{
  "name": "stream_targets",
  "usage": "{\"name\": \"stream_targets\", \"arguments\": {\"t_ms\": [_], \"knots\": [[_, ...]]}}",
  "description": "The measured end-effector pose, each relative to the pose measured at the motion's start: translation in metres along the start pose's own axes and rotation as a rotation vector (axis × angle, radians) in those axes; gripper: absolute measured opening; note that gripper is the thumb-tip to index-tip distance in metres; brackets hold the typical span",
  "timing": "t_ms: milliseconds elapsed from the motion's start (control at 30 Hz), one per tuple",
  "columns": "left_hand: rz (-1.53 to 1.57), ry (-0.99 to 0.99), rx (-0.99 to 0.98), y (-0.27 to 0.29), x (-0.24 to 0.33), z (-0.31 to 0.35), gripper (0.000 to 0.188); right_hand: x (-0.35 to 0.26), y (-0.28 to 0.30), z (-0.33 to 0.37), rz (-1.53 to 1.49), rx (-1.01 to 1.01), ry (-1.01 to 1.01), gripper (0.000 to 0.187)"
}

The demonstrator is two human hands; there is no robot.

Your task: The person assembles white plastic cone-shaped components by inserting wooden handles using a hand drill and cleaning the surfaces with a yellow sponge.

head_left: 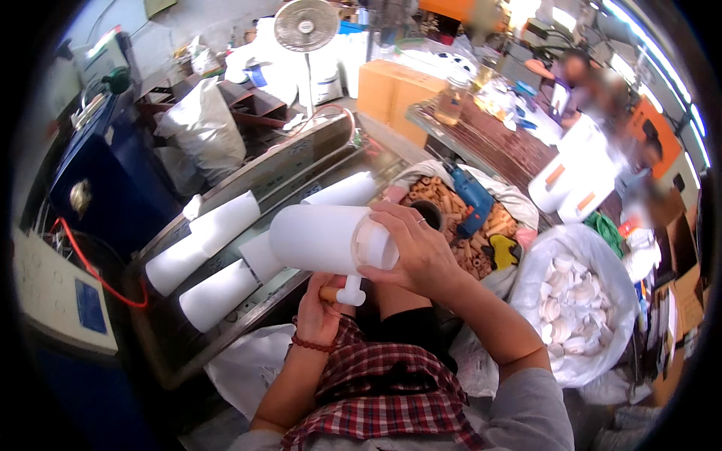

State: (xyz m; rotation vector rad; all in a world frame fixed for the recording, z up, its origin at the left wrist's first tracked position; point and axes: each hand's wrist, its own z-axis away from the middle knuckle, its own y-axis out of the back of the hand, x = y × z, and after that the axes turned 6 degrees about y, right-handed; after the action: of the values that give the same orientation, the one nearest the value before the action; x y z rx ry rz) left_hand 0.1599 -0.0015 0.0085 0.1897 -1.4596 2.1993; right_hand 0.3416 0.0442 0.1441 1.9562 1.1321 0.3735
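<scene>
The right hand (415, 252) grips the narrow collar of a white cylinder (312, 239), fingers over the top and thumb underneath. The left hand (319, 312), a beaded bracelet (312, 346) at its wrist, curls its fingers around a tan peg (329, 294), next to a white T-shaped fitting (350, 292) just below the collar.

The cylinder is at the middle of the frame, its long axis nearly level and dipping slightly rightward; the broad, rounded end points left, the stepped collar right. Its walls look like smooth, translucent, matte plastic.

Left of centre, similar white cylinders (226, 221) lie slantwise in a scuffed metal trough (301, 155). Right of centre, a pale cloth sack (520, 197) holds short, tan, tubular pieces (499, 222) and a blue drill (472, 199). At lower right, a crinkled, translucent plastic bag (626, 301) contains rounded white parts (558, 329). Red plaid cloth (391, 387) covers the lap.
</scene>
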Motion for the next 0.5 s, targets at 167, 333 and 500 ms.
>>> {"name": "stream_targets", "arguments": {"t_ms": [167, 333, 500], "knots": [[0.04, -0.082, 0.022, 0.015, 0.01, 0.003, 0.02, 0.0, -0.017, 0.001, -0.085, -0.056, 0.034, 0.079], [0.024, -0.124, 0.036, 0.009, 0.01, 0.003, 0.02, 0.005, -0.01, 0.012, -0.063, -0.213, -0.095, 0.078], [-0.033, -0.138, 0.039, 0.015, 0.005, 0.002, 0.021, 0.004, -0.001, 0.006, 0.101, -0.378, 0.051, 0.076]]}}
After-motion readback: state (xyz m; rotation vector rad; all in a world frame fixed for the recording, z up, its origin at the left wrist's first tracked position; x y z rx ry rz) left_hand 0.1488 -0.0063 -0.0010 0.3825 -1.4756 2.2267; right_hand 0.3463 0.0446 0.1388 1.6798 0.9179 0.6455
